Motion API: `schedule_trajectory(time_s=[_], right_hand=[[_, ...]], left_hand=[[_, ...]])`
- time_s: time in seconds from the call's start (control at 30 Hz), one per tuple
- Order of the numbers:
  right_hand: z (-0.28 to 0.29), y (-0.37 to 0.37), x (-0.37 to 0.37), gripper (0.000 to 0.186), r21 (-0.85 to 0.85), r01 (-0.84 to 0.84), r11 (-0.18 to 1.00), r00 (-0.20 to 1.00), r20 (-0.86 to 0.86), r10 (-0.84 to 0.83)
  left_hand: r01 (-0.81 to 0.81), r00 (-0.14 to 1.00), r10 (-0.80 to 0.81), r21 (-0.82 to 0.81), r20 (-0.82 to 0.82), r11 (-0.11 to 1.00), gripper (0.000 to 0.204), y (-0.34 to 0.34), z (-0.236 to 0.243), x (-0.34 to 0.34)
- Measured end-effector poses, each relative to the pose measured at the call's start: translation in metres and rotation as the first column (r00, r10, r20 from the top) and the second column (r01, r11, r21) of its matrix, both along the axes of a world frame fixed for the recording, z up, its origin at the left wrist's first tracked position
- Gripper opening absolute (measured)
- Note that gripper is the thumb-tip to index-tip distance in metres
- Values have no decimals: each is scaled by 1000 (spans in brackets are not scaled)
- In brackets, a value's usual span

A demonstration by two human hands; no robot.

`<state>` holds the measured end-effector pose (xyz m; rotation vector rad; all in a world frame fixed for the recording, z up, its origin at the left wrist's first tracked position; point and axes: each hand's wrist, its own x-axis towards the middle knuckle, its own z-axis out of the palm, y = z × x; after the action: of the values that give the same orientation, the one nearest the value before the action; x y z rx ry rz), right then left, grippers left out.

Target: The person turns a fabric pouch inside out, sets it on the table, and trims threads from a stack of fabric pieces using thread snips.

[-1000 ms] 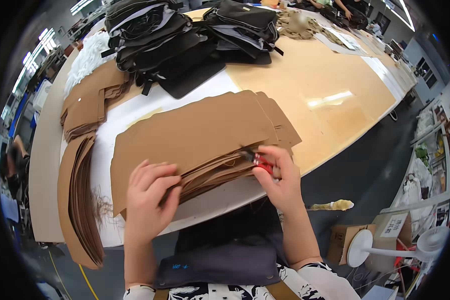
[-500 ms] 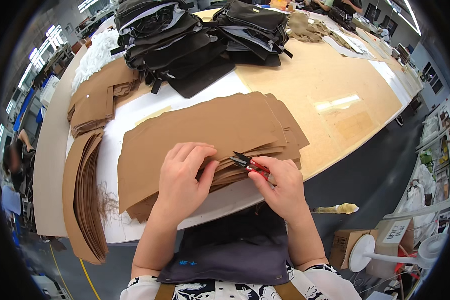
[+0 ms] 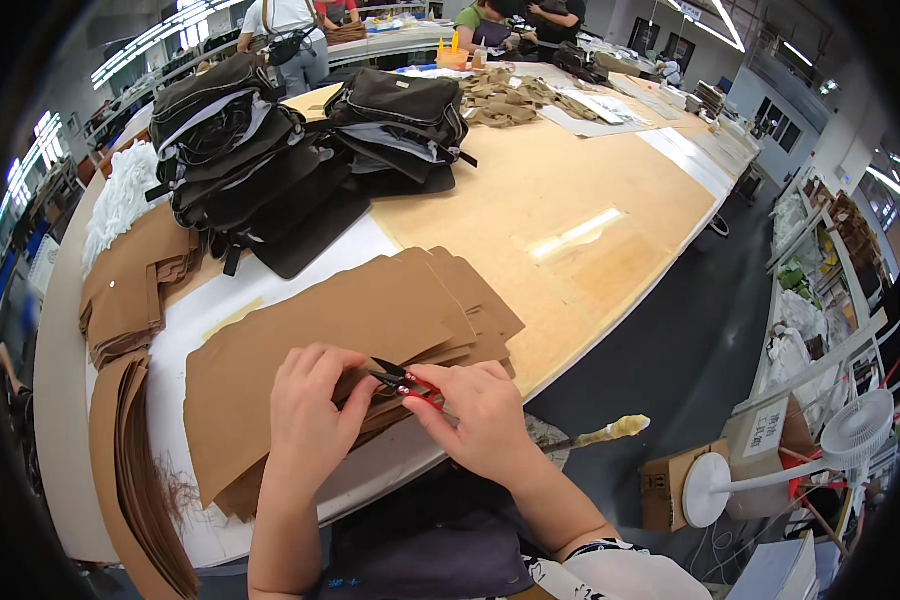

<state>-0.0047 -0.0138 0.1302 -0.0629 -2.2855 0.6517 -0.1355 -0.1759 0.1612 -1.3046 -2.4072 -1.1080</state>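
Note:
A stack of brown fabric panels [image 3: 300, 330] lies on the table in front of me. My left hand [image 3: 313, 410] is at its near edge, fingers curled over the top panel and thumb at the rim, apparently pinching the edge. In my right hand [image 3: 478, 415] are small thread snips [image 3: 406, 384] with red handles and black blades. Their blades point left, close to my left fingertips. What lies right at the blade tips is too small to make out.
Brown bundles [image 3: 135, 490] and cut pieces [image 3: 135, 285] lie at the left, beside loose threads [image 3: 177, 490]. Black bags [image 3: 260, 170] are piled behind. A white fan [image 3: 707, 490] and cardboard box [image 3: 670, 487] stand right of the table. People work at the far end.
The view has turned rightward and up, so the table sits lower and further left in it. Both hands keep nearly the same pose at the stack's edge, the snips still in my right.

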Motion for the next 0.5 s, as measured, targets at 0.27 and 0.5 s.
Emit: schedule_trajectory(time_s=[0.27,0.5], right_hand=[[-5,13,3,27,-248,20,969,1000,-3,-22],[-5,2,-3,27,-177,-111,978,988,86,128]], left_hand=[[-18,996,10,90,84,996,5,6,-5,-13],[-28,969,-18,181,247,983,14,1,-18,-17]])
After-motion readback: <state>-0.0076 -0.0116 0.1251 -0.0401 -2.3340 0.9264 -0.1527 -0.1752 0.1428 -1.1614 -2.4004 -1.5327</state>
